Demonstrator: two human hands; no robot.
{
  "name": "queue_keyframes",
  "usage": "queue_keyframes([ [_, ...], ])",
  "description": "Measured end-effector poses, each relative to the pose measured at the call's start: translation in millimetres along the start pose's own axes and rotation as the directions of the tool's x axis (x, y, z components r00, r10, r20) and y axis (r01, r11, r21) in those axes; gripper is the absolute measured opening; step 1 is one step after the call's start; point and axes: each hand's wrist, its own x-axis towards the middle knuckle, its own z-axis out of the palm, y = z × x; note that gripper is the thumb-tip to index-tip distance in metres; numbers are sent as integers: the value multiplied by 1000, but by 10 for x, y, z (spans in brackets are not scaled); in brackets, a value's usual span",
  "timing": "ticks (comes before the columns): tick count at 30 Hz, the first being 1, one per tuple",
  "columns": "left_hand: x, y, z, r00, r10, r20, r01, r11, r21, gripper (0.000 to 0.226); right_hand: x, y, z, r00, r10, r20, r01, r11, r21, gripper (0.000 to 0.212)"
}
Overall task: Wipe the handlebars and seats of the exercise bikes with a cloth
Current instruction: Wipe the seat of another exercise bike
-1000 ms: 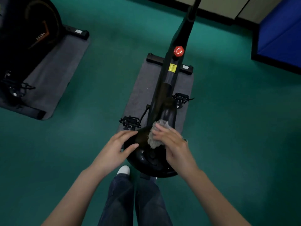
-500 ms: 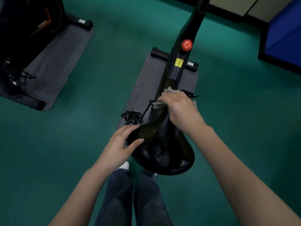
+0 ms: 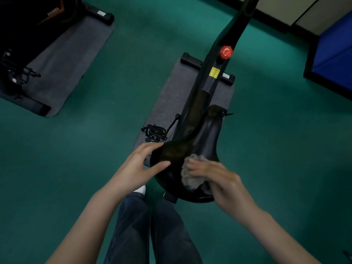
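Meanwhile, a person's right hand [image 3: 222, 180] presses a grey cloth [image 3: 190, 174] onto a black bike seat [image 3: 207, 138].
Seen from the head camera, the seat's long axis runs away from the wearer, narrow nose toward the red knob [image 3: 226, 52]; the left hand [image 3: 137, 168], fingers loosely curled, grips the seat's left edge.
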Motion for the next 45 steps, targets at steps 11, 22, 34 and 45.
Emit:
queue_keyframes([
  [11, 5, 12, -11, 994, 62, 89, -71, 992, 108, 99, -457, 7, 71, 900, 361, -242, -311, 924, 222, 49],
  [22, -29, 14, 30, 999, 33, 30, -36, 996, 77, 100, 582, 497, -17, 621, 587, -520, -512, 806, 297, 33],
  [34, 163, 242, 168, 998, 62, 24, -63, 995, 81, 72, 95, 602, -257, 683, 558, -471, -481, 829, 284, 39],
  [45, 156, 250, 207, 997, 75, 37, -79, 987, 142, 70, 85, 770, 38, 791, 509, -340, -482, 860, 167, 28],
])
